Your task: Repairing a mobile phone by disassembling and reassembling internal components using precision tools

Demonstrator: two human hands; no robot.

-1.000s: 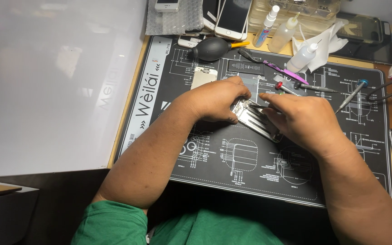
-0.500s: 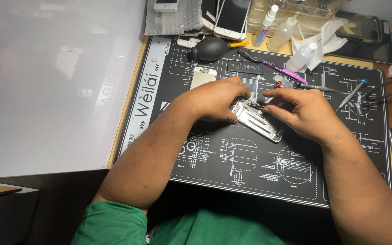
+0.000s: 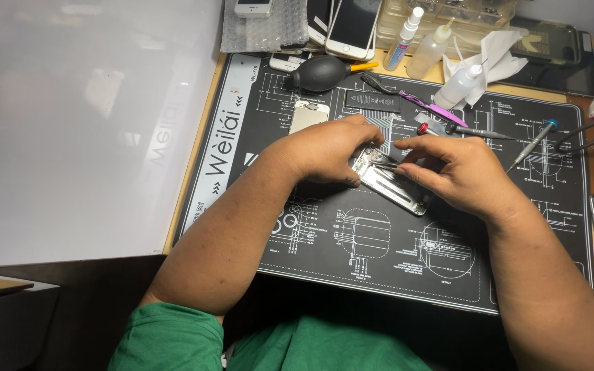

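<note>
The left hand (image 3: 324, 151) curls closed over the upper end of an opened phone chassis (image 3: 394, 180), pinning it to the black work mat (image 3: 352, 240) mid-bench. The right hand (image 3: 458, 173) pinches thin tweezers (image 3: 388, 163) over it. A black blower bulb (image 3: 319, 73) lies near the far edge.

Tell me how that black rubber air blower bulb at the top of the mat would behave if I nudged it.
The black blower bulb looks rounded and lies on its side, so it would probably roll or rock. Its yellow nozzle sticks out sideways and may make it pivot instead of rolling straight. It appears to be soft rubber, so likely light and squashy.
</note>
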